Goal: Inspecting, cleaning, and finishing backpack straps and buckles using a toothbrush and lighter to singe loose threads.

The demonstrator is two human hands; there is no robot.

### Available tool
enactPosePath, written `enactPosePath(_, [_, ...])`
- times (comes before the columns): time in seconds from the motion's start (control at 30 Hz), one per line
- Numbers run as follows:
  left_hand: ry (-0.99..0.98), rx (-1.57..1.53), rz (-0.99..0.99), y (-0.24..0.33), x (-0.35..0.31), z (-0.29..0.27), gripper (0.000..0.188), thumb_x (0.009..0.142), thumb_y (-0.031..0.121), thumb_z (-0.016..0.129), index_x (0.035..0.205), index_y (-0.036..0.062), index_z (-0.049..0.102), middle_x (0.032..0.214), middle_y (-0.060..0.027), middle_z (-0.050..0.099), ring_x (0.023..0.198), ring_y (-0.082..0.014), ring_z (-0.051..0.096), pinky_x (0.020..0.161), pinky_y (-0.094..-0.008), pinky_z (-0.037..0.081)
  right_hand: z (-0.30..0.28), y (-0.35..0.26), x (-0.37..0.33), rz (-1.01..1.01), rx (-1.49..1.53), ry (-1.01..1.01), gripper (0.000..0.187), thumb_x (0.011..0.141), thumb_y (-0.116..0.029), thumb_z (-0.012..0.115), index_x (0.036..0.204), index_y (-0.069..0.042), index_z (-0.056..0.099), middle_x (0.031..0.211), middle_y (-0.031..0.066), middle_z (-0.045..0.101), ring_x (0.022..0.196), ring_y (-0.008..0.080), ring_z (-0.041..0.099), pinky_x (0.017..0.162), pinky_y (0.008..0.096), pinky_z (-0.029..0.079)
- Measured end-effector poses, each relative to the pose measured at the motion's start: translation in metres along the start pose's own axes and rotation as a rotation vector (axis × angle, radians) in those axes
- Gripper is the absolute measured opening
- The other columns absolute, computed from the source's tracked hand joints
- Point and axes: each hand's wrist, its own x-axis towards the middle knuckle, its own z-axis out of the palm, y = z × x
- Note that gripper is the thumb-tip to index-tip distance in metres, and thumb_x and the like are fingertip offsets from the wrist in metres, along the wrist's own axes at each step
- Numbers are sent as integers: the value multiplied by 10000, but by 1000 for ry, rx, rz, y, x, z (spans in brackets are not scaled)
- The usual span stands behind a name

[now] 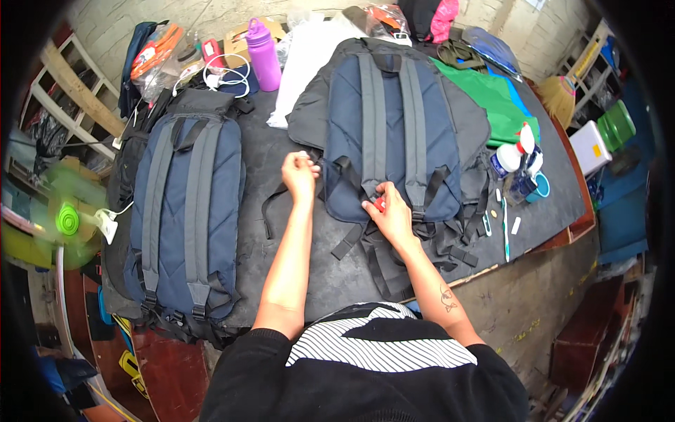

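Observation:
A navy and grey backpack (389,126) lies in front of me with its two grey shoulder straps facing up. At the lower end of its left strap, my right hand (392,216) is closed around a small red object (380,204), mostly covered by the fingers. Beside the pack's lower left edge is my left hand (301,174), its fingers curled in; whatever they may hold cannot be made out. A loose black strap (269,214) trails on the table near that wrist. Black webbing straps (383,257) hang from the pack's bottom toward me.
A second matching backpack (186,211) lies at left on the black table (281,253). Behind are a purple bottle (263,56) and white sheeting (299,63). Spray bottle (522,144), blue cup (538,187) and toothbrush (505,232) sit right. A green fan (67,219) stands left.

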Motion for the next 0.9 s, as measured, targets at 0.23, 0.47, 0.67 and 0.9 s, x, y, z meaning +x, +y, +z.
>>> enactPosePath(0.23, [-511, 510, 317, 10, 4, -21, 329, 776, -76, 600, 1059, 64, 693, 1128, -99, 541, 787, -139, 618, 735, -246, 510, -60, 9, -14, -174, 449, 425, 420, 773, -44, 671, 1124, -27, 441, 932, 24, 464, 790, 88, 468, 723, 235, 411])
enactPosePath(0.47, [-443, 593, 631, 13, -13, -6, 63, 770, -88, 596, 825, -57, 591, 898, -145, 560, 816, -272, 603, 722, -328, 491, -147, 169, -27, 333, -6, 870, 334, 790, -131, 657, 1053, 16, 511, 1013, 161, 525, 895, 269, 551, 824, 365, 445])
enactPosePath(0.67, [-377, 567, 713, 1, -11, -4, 55, 885, 30, 490, 853, -14, 502, 781, -88, 494, 677, -234, 505, 664, -268, 389, -160, 220, -48, 335, -113, 833, 333, 786, -126, 688, 1056, -2, 539, 944, 154, 568, 827, 254, 559, 759, 371, 459])
enactPosePath(0.9, [-431, -231, -205, 13, -23, -19, 73, 874, 29, 545, 924, 75, 570, 777, 27, 501, 658, -51, 456, 588, -184, 368, -163, 223, -51, 271, -436, 441, 253, 731, -124, 716, 935, -25, 603, 873, 159, 615, 824, 330, 599, 755, 419, 472])
